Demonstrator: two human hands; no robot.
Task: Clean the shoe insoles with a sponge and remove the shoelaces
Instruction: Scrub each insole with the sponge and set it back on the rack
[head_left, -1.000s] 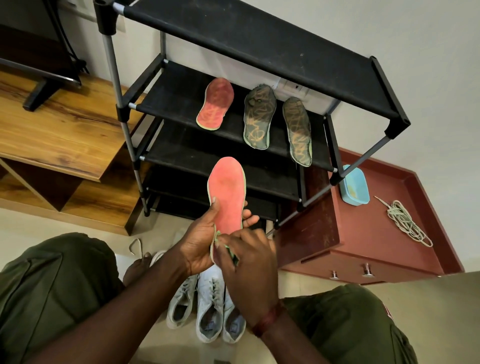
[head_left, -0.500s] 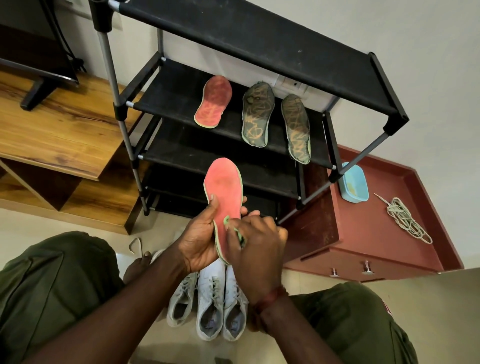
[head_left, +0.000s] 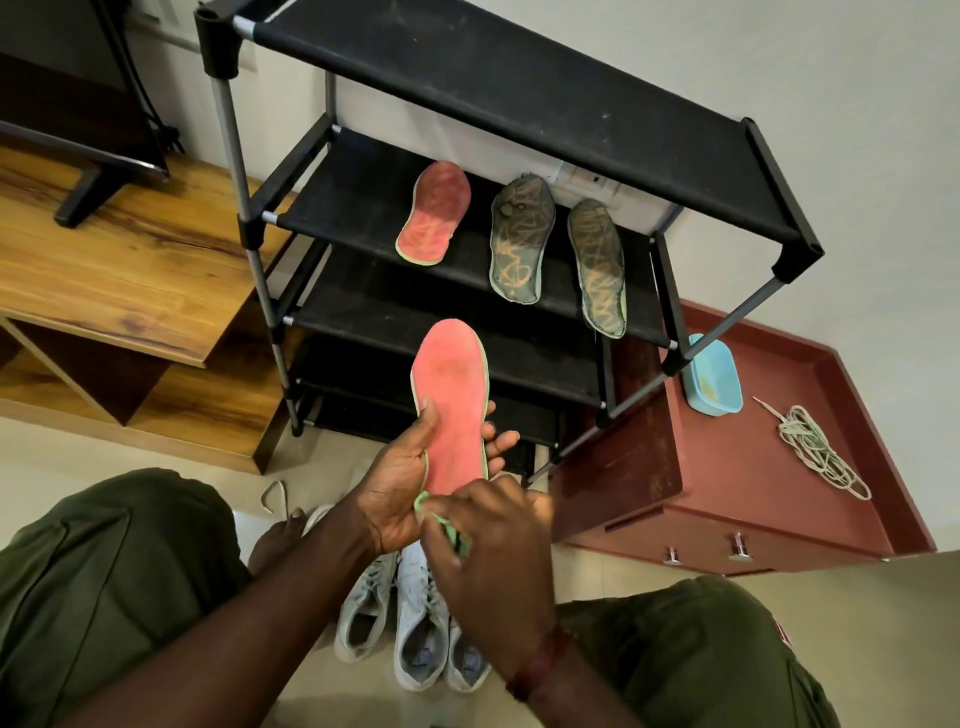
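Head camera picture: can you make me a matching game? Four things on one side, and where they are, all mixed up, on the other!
Things
1. dark insoles
2. blue tub
3. white shoes
4. green sponge

Places
a. on the floor
b. in the right hand
c. on the rack shelf
d. on the red cabinet

Pairs: 1-c, 2-d, 3-a, 4-b

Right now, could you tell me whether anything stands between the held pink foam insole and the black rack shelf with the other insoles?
Nothing visible does. The left hand holds the pink foam insole in front of the black rack shelf, bare left of the red insole. The right hand pinches a green sponge at its heel.
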